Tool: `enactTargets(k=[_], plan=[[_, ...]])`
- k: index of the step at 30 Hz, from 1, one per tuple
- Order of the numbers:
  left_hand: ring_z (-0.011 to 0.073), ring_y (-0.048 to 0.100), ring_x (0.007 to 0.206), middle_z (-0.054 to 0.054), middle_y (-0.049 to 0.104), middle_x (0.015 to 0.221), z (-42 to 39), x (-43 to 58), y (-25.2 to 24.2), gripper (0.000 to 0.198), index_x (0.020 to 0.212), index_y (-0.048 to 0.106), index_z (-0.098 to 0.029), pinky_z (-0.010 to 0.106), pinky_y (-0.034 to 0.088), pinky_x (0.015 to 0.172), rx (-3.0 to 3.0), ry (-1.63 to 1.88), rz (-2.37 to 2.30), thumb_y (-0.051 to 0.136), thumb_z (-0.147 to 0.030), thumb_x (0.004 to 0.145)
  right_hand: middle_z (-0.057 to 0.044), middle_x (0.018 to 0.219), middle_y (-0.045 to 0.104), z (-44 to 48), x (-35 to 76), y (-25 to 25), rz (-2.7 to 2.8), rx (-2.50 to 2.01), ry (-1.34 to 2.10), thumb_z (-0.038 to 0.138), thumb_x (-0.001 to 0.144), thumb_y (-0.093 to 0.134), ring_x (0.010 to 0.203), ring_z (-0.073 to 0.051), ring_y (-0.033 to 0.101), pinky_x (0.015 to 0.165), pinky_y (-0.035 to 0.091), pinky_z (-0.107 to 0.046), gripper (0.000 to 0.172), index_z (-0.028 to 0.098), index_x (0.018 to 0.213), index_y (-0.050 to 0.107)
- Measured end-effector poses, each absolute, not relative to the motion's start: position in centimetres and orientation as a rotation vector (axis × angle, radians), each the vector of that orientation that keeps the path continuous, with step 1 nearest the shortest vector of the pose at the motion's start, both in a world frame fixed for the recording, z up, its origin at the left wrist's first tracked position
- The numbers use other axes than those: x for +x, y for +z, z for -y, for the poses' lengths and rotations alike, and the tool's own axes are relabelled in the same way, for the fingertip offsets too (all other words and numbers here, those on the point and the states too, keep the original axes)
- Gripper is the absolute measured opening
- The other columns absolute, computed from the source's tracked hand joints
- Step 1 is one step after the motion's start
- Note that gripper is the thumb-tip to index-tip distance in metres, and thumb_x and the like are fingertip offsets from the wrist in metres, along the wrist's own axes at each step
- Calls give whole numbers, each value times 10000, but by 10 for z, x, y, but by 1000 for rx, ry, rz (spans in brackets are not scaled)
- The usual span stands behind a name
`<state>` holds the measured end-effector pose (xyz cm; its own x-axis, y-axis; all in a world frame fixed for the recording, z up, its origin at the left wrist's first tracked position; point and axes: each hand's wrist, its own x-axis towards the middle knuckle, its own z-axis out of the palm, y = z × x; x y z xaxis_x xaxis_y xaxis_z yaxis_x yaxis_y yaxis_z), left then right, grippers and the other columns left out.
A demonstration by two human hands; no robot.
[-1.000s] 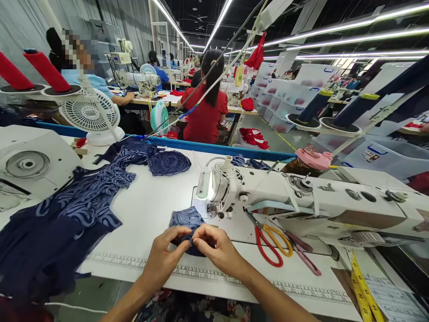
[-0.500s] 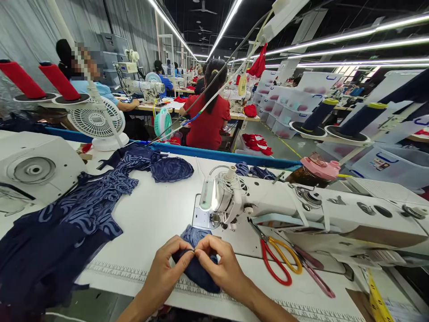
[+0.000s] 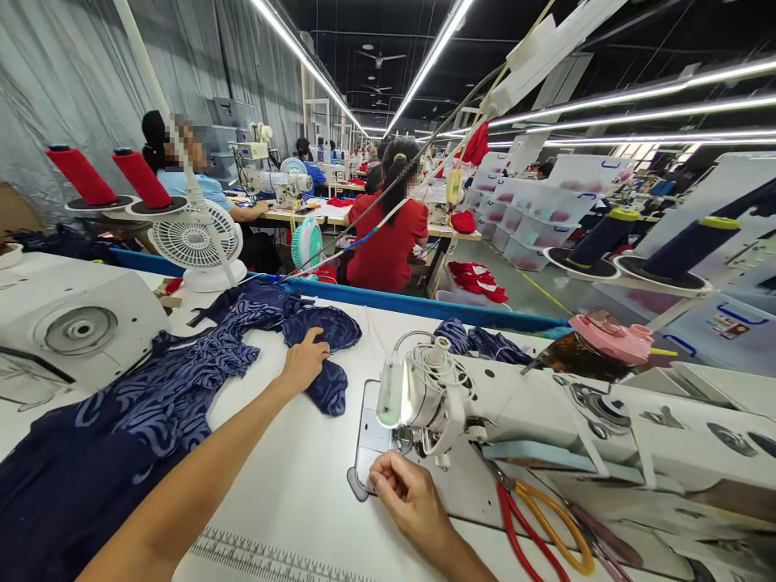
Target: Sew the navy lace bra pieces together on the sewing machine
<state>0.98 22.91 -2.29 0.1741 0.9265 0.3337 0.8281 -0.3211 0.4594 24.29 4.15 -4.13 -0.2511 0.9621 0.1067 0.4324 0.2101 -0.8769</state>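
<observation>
Now, L grip: left hand knuckles-up on small navy patterned fabric piece, fingers curled down onto it; pinch vs. mere press, cannot tell.
R grip: right hand fingers curled in, thumb against forefinger, nothing visible betw. them; sits on white table at front edge of grey metal needle plate.
Piece posn: flat on table, L of white industrial sewing machine, touching rounded navy cup-shaped piece behind it; apart from needle.
Under foot: no fabric on plate.
Nearby: big heap of navy swirl-patterned fabric just L of the forearm; red- and yellow-handled scissors lie R of right hand, below m/c arm.
Step (judged): piece handling beside the heap; no seam in progress.
Next move needs (judged): clean pinch on one layer only, since pieces overlap and a neighbour drags easily; raw edge squared up before it meets the plate.
Writing: printed ruler scale along table front, numerals too small to read; no brand legible on m/c; label on clear plastic storage bin far R blurred.
Bkgd: person in red top at next bench, back turned; white desk fan; red thread cones.
</observation>
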Motion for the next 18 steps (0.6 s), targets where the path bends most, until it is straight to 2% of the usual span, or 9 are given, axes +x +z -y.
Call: enactTargets(k=[4,6,11,14,18], plan=[[174,659,902,72,671,1126,-240,6,-37,177,985,668,-162,378,544,830,2292,931,-1689,566,-302,949,13,657,562,-42,244,-46,1818,-1319,962,306,906,523,570,-120,479,514,360,-219,185,201,772,594],[183,650,975,66,680,1105,-241,0,-39,193,1003,663,-164,393,536,880,2287,987,-1686,554,-317,959,16,654,560,-43,244,-49,1826,-1321,950,284,900,529,570,-119,482,516,360,-216,167,203,768,590],[171,660,963,55,674,1159,-240,-7,-39,156,911,693,-190,363,539,879,2322,998,-1635,548,-234,951,20,663,560,-44,241,-53,1857,-1324,912,261,905,524,571,-119,487,524,356,-220,149,209,779,584],[172,654,933,67,667,1131,-243,-4,-43,158,984,664,-156,376,554,835,2334,972,-1615,583,-286,945,23,663,551,-43,241,-52,1871,-1315,900,252,904,509,569,-121,483,529,354,-223,149,212,776,573],[188,642,978,72,652,1130,-250,-5,-44,223,1092,633,-166,400,549,865,2311,1035,-1614,573,-329,952,26,659,542,-42,242,-50,1878,-1334,911,246,901,507,574,-122,479,536,349,-226,147,215,772,570]])
